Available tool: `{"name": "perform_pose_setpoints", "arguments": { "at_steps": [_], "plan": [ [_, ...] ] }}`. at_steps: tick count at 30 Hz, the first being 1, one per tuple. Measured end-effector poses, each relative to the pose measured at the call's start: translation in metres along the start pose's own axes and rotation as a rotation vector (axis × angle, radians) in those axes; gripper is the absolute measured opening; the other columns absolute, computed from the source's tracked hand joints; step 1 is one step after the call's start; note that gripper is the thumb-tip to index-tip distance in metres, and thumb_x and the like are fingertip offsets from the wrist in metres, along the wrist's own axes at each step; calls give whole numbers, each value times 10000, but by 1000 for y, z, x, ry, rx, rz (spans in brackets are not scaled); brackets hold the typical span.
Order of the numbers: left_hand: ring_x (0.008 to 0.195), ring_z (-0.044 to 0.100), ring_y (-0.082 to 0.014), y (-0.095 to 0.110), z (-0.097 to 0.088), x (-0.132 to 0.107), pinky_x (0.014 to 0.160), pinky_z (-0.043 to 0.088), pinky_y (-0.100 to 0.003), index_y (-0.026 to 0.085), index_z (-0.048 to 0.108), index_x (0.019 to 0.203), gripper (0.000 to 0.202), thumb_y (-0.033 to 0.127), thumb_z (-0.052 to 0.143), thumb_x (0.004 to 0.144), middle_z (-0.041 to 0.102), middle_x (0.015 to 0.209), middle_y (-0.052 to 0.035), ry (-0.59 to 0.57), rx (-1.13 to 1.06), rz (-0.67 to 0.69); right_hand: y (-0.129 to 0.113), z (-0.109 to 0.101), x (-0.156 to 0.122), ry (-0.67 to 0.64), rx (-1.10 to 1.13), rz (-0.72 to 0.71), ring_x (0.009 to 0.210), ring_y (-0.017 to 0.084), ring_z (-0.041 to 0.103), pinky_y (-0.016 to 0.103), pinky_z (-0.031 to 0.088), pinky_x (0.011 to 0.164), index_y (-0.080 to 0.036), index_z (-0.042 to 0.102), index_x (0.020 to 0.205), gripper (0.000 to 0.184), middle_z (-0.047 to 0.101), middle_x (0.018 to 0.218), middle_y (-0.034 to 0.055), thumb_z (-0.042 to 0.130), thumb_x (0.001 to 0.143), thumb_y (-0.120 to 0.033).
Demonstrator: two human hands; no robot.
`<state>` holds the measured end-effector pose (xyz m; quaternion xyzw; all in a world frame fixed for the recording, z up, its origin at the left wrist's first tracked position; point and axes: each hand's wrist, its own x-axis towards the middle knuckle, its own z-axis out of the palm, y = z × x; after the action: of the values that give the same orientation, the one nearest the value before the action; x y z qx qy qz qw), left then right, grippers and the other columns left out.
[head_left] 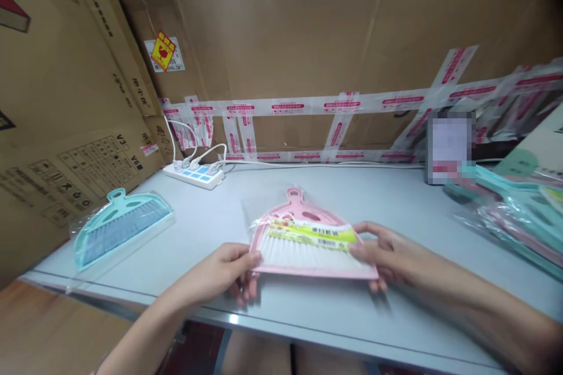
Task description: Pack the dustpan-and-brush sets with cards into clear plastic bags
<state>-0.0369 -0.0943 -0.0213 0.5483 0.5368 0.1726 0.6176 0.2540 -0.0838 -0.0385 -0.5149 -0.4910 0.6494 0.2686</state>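
Observation:
A pink dustpan-and-brush set (303, 240) in a clear bag lies on the grey table (316, 199), with a yellow-green label across its white bristles. My left hand (224, 272) pinches its lower left corner, thumb on top and fingers curled under. The lower right corner is gripped by my right hand (387, 255), its thumb lying on the label's end. The set's hang-loop handle points away from me.
A teal dustpan set (118, 231) in a bag lies at the left. A white power strip (196, 174) with plugs sits at the back left. Several bagged sets (514, 211) pile up at the right. Taped cardboard walls (308, 58) enclose the table.

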Motion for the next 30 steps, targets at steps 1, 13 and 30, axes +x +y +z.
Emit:
{"name": "perform_pose_setpoints", "arguments": {
  "at_steps": [1, 13, 30],
  "plan": [
    [430, 500, -92, -3, 1, -4, 437, 388, -209, 175, 476, 629, 532, 703, 540, 666, 573, 508, 9, 19, 38, -7, 9, 2, -7, -39, -38, -4, 488, 100, 553, 203, 453, 462, -192, 448, 1089, 636, 611, 670, 1, 740, 638, -531],
    [919, 608, -225, -42, 23, -18, 770, 513, -348, 229, 550, 1096, 343, 410, 608, 811, 659, 992, -96, 807, 893, 936, 30, 13, -27, 480, -636, -275, 782, 220, 592, 335, 491, 685, -238, 617, 978, 433, 639, 911, 92, 558, 731, -589],
    [769, 567, -173, -33, 52, -10, 682, 485, -323, 149, 608, 971, 139, 215, 580, 853, 651, 856, -55, 673, 1034, 1146, 15, 25, -11, 384, -614, -261, 721, 188, 596, 310, 461, 640, -207, 547, 790, 379, 642, 759, 33, 343, 886, -513]
  ]
}}
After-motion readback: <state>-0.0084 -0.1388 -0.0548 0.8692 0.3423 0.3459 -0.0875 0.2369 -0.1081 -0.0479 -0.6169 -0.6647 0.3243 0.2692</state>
